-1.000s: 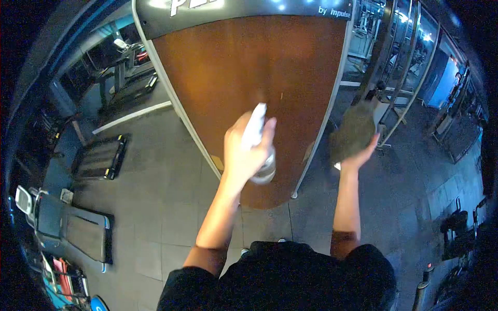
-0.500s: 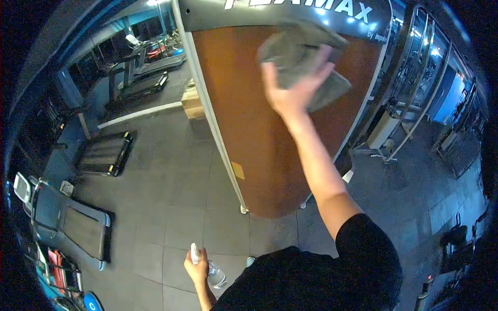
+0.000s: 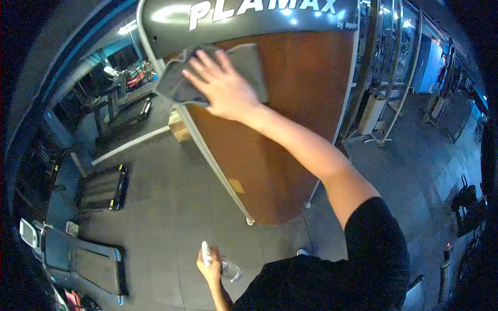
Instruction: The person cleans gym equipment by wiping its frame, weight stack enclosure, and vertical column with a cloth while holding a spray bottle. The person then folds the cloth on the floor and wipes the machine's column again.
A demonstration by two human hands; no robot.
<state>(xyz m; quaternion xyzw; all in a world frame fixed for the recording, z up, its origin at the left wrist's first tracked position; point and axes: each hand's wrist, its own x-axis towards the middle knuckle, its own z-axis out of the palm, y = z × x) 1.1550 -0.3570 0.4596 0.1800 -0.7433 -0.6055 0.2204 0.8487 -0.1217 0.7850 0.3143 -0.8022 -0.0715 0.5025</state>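
My right hand [image 3: 225, 92] is spread over a grey cloth [image 3: 251, 67] and holds it flat against the upper left of a tall brown panel [image 3: 306, 103]. The cloth's left corner hangs past the panel's silver frame edge. Above it is a dark header with white "PLAMAX" letters [image 3: 249, 9]. Low at my side, my left hand [image 3: 210, 267] is closed around the neck of a clear spray bottle [image 3: 232, 270] with a white trigger head. The bottle is tilted, its base pointing right, well away from the panel.
Treadmills [image 3: 96, 264] stand on the left, one farther back [image 3: 104, 187]. A cardboard box [image 3: 179, 128] sits behind the panel's left edge. Weight machines with upright frames [image 3: 376, 116] are at the right. Dark tiles [image 3: 166, 207] cover the floor.
My right hand has swept the cloth left across the panel, from its upper right to its left edge. The view has shifted. My left hand still holds the spray bottle.
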